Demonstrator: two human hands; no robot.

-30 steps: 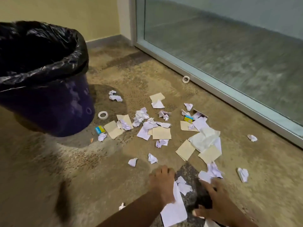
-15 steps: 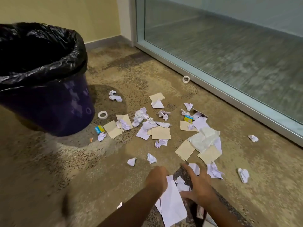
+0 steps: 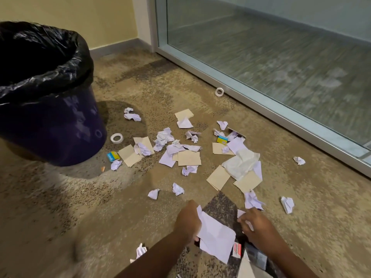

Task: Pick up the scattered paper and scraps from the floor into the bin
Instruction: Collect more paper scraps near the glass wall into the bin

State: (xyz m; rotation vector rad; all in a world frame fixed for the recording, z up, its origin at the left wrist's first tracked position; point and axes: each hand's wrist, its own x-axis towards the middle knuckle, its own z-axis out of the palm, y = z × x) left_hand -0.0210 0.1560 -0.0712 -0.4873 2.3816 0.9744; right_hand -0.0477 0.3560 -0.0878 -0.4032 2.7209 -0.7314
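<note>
A dark purple bin [image 3: 60, 137] lined with a black bag [image 3: 46, 63] stands at the left. Several white crumpled scraps and tan cards [image 3: 188, 158] lie spread over the carpet in the middle. My left hand [image 3: 187, 221] is shut on a large white sheet of paper [image 3: 215, 235], lifted slightly off the floor near the bottom centre. My right hand [image 3: 256, 225] is closed over small white scraps [image 3: 242, 214] just right of that sheet. A crumpled scrap [image 3: 252, 200] lies just beyond my right hand.
A glass partition with a metal floor rail [image 3: 281, 115] runs along the right. Two tape rolls [image 3: 116, 138] [image 3: 219, 91] and two small blue-yellow boxes [image 3: 112, 156] [image 3: 222, 139] lie among the scraps. A red-white packet [image 3: 236, 250] and dark items sit under my right forearm.
Both hands have closed on paper: the left has raised the large white sheet, and the right has gathered small scraps between the hands. The view shifted slightly.
</note>
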